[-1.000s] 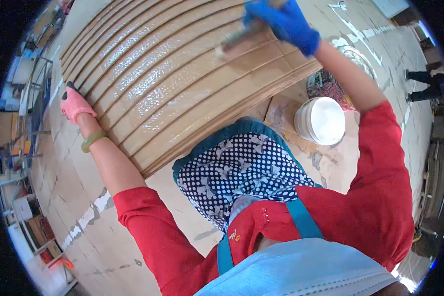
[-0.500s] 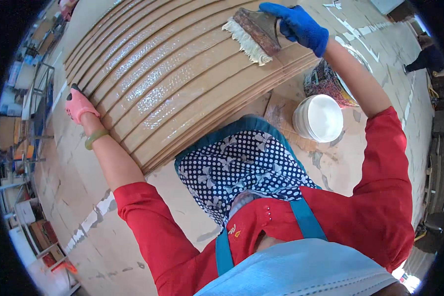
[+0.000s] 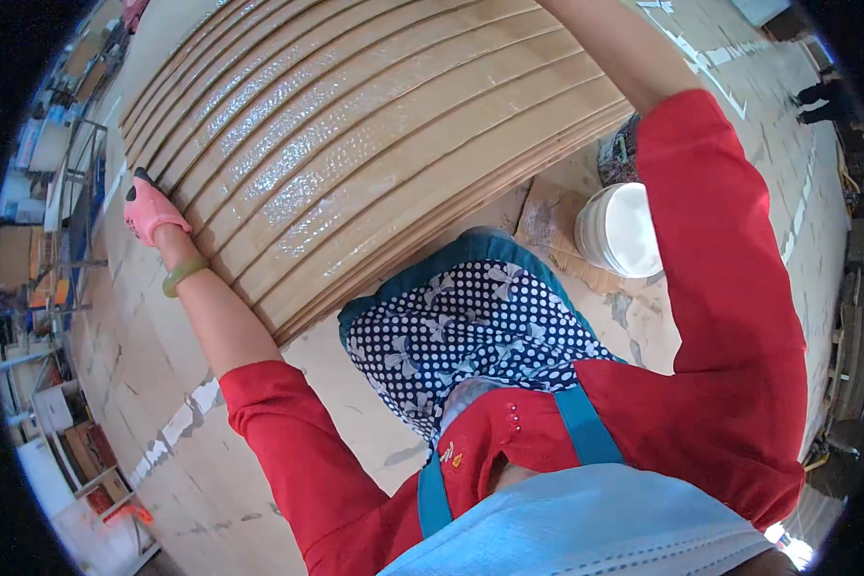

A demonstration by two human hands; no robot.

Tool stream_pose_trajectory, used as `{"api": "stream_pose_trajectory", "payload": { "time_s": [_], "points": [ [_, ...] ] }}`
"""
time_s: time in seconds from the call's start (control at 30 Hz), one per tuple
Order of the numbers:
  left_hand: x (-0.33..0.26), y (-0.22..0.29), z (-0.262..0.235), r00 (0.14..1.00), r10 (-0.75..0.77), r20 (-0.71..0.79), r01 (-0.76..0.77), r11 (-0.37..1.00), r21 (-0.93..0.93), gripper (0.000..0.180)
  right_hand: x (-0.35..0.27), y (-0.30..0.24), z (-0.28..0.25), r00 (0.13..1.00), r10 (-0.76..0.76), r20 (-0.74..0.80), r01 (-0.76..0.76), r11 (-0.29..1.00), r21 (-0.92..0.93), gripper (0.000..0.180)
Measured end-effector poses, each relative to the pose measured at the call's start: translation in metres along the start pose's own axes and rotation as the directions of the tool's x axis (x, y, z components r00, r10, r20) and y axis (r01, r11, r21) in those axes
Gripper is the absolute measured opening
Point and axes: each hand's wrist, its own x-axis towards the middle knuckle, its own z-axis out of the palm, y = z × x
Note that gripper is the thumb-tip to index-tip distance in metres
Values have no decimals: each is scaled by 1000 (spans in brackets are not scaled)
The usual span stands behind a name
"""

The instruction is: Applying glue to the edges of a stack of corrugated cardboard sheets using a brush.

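Observation:
Fanned, overlapping brown cardboard sheets (image 3: 422, 178) spread in long strips before me, with a wet, glossy film over many of them. At their left ends is my left hand (image 3: 156, 209), in a pink glove with dark fingertips. Its fingers are drawn together on the sheet edges, partly hidden from above. My bare right forearm (image 3: 629, 48) stretches over the far right of the sheets and leaves the picture at the top. My right hand and whatever it holds are out of view.
Right of the sheets, a white bucket (image 3: 593, 235) stands by a flat cardboard piece (image 3: 547, 226). A paint-spattered bucket (image 3: 616, 154) is partly covered by my right sleeve. Metal racks (image 3: 72, 206) line the left side. A person's dark-clothed legs (image 3: 821, 101) show far right.
My right hand, in a blue glove with a wide, white-bristled brush, has moved up and away out of the picture. My left hand remains at the sheets' left ends.

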Motion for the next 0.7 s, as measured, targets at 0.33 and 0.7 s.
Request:
{"api": "stream_pose_trajectory", "payload": {
  "time_s": [0.33,0.7],
  "points": [
    [2,-4,-2,1000,0,-26,0,1000,7,55,-194,-18,-52,976,114,186,-90,987,-130,16],
    [6,3,20,999,-36,36,36,999,18,62,-69,-9,-11,979,-154,131,180,958,-221,20]
  ]
}}
